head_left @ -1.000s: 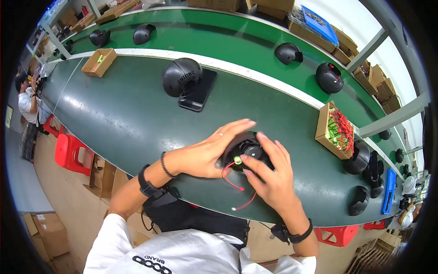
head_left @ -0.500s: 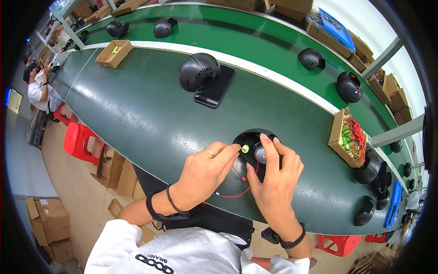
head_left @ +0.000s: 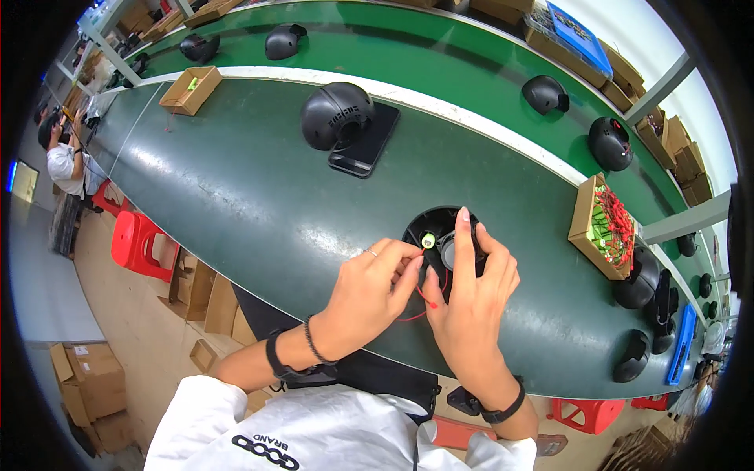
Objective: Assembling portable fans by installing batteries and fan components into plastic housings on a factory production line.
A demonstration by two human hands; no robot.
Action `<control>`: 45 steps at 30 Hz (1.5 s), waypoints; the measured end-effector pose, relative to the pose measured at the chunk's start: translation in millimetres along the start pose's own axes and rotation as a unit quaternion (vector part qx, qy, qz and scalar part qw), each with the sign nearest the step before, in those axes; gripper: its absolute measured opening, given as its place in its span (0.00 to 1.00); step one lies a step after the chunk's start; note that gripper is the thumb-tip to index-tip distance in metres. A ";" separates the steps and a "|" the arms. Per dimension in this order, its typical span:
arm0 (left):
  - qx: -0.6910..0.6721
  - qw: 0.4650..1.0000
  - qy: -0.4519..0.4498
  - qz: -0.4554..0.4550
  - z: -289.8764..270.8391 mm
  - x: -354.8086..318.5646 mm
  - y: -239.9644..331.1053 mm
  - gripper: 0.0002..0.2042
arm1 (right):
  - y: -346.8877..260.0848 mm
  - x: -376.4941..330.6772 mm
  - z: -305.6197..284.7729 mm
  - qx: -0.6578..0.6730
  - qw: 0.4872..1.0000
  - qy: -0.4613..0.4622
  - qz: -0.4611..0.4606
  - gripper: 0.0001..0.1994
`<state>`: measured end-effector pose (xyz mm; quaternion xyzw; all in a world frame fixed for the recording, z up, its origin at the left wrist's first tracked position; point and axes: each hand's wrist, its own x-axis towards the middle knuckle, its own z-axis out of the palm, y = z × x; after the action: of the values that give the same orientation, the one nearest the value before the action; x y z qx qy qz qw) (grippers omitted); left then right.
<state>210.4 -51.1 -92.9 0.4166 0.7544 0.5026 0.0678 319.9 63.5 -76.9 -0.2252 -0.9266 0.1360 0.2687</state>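
Note:
A black rounded shell (head_left: pixel 428 216) lies on the bench before me, hollow side up. My right hand (head_left: pixel 475 294) grips its right side, fingers over the rim and thumb at the near edge. Inside sit a green cylindrical battery (head_left: pixel 428 240), end up, and a round grey part (head_left: pixel 448 253), partly behind my right fingers. My left hand (head_left: pixel 369 286) has its thumb and fingertips pinched together just below the battery; what lies between them is too small to make out. Below the left fingertips a red wire (head_left: pixel 424 296) with a small red connector hangs beside my right thumb.
Farther back, another black shell (head_left: pixel 334 116) rests on a dark phone (head_left: pixel 369 149). A carton of green batteries with red wires (head_left: pixel 581 216) stands at right, near more black shells (head_left: pixel 631 357) and a blue tray (head_left: pixel 680 345). A small carton (head_left: pixel 177 98) sits far left. Shells line the green belt (head_left: pixel 440 47).
My left fingertips have slipped from the battery's side to just below it, uncovering more of its end. The red connector has shifted right, toward my right thumb. The right hand keeps its grip.

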 end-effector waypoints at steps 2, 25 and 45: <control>0.023 0.999 0.035 0.021 6.2 -4.8 -5.3 0.08 | 0.0 1.0 -1.0 0.007 1.000 -0.004 0.003 0.42; -0.388 0.852 -0.351 -0.035 8.3 91.6 -45.3 0.40 | 44.1 19.0 4.9 0.138 0.987 0.042 0.074 0.42; 0.032 0.967 0.000 0.251 21.5 88.2 -47.3 0.40 | 52.6 18.4 -4.3 0.297 0.930 0.080 0.201 0.04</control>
<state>138.3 18.4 -113.9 0.5947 0.6415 0.4790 -0.0736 326.5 118.4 -85.0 -0.3267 -0.7546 0.4373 0.3640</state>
